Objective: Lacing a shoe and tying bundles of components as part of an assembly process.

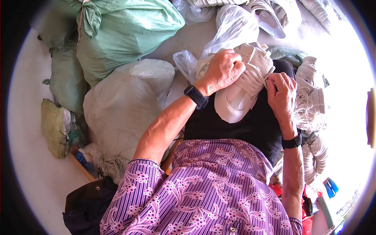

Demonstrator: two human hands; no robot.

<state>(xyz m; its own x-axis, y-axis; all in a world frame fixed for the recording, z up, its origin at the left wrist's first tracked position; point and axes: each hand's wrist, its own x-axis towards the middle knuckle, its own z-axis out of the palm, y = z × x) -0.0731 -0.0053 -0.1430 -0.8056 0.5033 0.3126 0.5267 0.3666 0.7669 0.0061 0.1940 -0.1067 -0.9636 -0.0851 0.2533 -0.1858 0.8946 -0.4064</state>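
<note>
Leftward of the shoe, sacks crowd the floor

Over the shoe's laces, I have an open gap between my left hand and my right hand, which bar either side of the shoe. Just in front of the shoe's toe, my trousers lie low, leaving me room to pass. Left of the shoe, past my forearm, a white sack bulges, with a green sack beyond. Right of the shoe, stacked shoes crowd my wrist; how far below, I cannot tell. Beyond the shoe, a clear bag blocks me, but to its far left floor shows as a free strip.
</note>
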